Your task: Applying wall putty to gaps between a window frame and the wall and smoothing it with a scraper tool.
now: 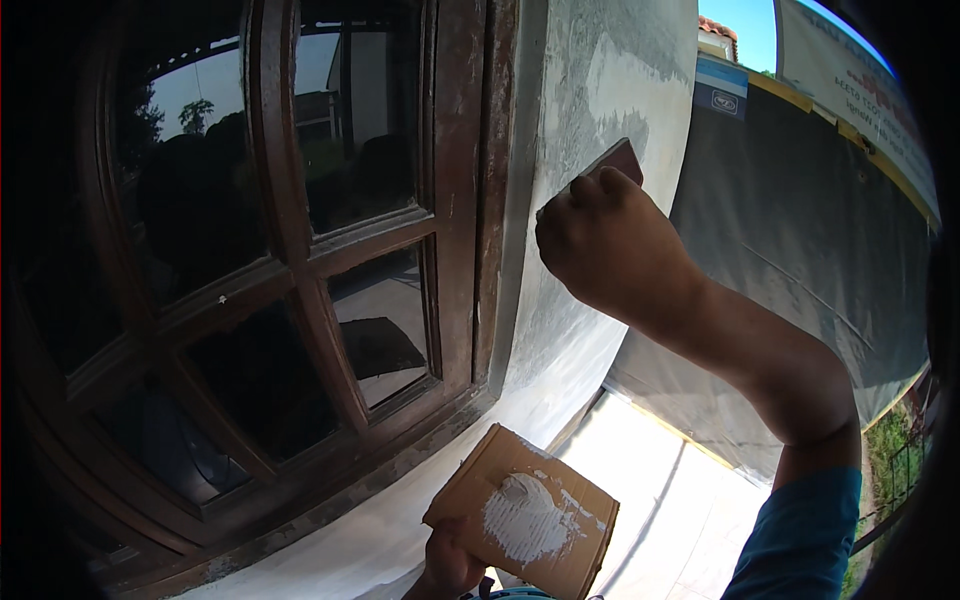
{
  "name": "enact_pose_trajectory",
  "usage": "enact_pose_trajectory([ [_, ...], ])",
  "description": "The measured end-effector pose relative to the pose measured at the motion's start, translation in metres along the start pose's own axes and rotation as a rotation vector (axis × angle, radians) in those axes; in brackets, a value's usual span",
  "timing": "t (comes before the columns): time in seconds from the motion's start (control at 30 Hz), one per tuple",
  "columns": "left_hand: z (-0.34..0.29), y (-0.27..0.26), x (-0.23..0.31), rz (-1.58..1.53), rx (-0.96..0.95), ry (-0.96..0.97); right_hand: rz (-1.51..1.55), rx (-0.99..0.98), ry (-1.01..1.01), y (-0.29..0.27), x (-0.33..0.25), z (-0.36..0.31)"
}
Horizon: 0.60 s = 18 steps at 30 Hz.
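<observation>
Cardboard (pixel 470 480) bearing white paste (pixel 530 515) extends up and right from the left grip (pixel 455 562), which pinches its edge. Farther off, the right grip (pixel 612 240) clasps a flat scraper (pixel 622 160), jutting above it beside the wall (pixel 640 70).

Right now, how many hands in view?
2: the left hand at the bottom, holding the cardboard; the right hand up by the wall, holding a flat tool.
</observation>
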<state>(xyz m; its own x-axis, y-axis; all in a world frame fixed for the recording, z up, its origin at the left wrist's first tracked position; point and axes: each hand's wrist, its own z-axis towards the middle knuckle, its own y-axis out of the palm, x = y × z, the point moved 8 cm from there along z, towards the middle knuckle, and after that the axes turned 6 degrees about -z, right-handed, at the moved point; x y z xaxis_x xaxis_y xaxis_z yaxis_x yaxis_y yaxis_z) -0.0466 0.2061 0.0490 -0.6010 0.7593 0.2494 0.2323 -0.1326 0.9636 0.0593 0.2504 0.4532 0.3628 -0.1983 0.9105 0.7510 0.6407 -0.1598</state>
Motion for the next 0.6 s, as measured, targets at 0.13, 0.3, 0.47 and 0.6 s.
enact_pose_trajectory([
  [0.13,-0.003,-0.001,0.002,-0.004,-0.004,0.021,0.05,0.405,0.181,-0.008,0.067,-0.003],
  [0.3,-0.003,0.0,-0.002,-0.01,-0.042,0.003,-0.087,0.505,-0.054,0.0,0.06,-0.009],
  [0.47,0.003,0.0,-0.009,0.0,-0.037,-0.004,-0.096,0.415,-0.05,0.018,0.05,-0.009],
  [0.6,0.003,0.001,-0.009,0.012,-0.005,0.02,-0.218,0.295,0.037,0.013,0.025,0.003],
])
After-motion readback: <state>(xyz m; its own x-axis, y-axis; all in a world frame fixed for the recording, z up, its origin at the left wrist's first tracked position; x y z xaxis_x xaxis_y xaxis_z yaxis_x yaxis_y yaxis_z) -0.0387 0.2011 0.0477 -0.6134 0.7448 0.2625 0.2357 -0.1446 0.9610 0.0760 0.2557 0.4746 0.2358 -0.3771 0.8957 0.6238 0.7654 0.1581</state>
